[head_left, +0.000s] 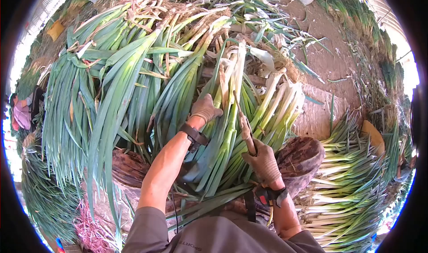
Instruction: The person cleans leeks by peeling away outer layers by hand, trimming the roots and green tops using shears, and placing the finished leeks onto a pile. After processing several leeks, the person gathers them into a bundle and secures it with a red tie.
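Left hand [206,108] grips the leek bundle [223,150] to steady it; right hand [264,164] is fisted round a knife [244,128] laid against it.

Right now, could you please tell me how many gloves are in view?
2. One glove covers the left hand, gripping the leeks; the other covers the right hand, holding a tool. The leeks could hide more.

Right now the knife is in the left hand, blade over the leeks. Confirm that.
Wrong hand. The head view shows the knife in the right hand, blade over the leeks. The left hand grips the leeks only.
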Tool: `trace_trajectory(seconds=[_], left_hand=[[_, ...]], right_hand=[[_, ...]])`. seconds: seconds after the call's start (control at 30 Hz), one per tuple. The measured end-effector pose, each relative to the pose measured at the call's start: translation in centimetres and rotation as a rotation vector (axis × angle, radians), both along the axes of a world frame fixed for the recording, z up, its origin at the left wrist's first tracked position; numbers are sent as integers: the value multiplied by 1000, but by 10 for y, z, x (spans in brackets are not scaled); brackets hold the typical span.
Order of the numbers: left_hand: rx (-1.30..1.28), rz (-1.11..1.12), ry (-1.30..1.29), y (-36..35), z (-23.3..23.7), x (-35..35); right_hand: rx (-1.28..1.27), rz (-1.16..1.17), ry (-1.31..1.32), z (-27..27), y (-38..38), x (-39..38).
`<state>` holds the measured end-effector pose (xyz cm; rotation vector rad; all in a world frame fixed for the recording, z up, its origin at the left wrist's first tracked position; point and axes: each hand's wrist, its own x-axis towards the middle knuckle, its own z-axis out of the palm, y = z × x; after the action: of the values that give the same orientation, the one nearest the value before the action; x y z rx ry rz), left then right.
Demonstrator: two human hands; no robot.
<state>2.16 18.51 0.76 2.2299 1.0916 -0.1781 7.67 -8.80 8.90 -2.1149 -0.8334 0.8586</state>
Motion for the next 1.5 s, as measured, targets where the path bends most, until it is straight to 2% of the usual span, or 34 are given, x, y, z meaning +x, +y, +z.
trace_trajectory(seconds=[0.1,0.27,0.4,0.67,0.9,1.0,1.07,1.13,1.37,1.5], left_hand=[[-46,-37,-58,-13,12,1],[-111,-40,-49,-34,16,13],[-130,-68,-29,-39,7,17],[-68,-87,25,-51,18,24],[-52,-111,49,-49,17,26],[-115,-139,-13,-43,11,24],[-226,-134,-56,-31,-13,24],[-327,-144,-76,-26,-7,22],[-635,-137,-135,-21,6,21],[-813,-147,-198,-20,22,16]], right_hand=[[-13,3,40,23,-13,-10],[-4,-36,28,0,-14,-9],[16,-112,-46,-12,7,18],[-56,-172,-156,-41,46,76],[-68,-215,-111,-40,49,85],[-68,-177,-110,-38,37,70],[-84,-177,-120,-40,33,65],[-81,-195,-72,-34,34,63],[-113,-209,-190,-54,69,111],[-46,-214,-232,-64,75,136]])
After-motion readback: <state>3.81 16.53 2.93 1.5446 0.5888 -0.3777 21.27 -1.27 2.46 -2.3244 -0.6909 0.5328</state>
